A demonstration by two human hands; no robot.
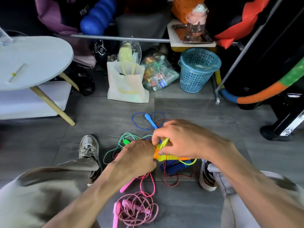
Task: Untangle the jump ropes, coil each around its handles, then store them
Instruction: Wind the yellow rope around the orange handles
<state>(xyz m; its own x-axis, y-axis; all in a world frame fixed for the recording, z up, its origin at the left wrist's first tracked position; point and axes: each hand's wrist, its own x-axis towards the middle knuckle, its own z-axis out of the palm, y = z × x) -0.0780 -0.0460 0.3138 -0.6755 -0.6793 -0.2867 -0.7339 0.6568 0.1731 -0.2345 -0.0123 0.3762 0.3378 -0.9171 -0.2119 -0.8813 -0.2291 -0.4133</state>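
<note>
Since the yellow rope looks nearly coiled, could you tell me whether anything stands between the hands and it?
Nothing visible does. The left hand already holds the orange handles, and the right hand pinches the yellow rope wound round them. The other ropes lie on the floor beneath.

Your two forearms are bare, no sleeve is seen on them, and your left hand (pixel 136 157) and right hand (pixel 179 139) have no glove, ring or watch. Left of the hands, your leg wears loose trousers (pixel 49 186) of a grey-brown, khaki colour. At its end is a worn sneaker (pixel 88 146), grey and beige, with pale laces and mesh on top. Right of the hands, the other shoe (pixel 206 176) shows a white sole and dark upper.
</note>
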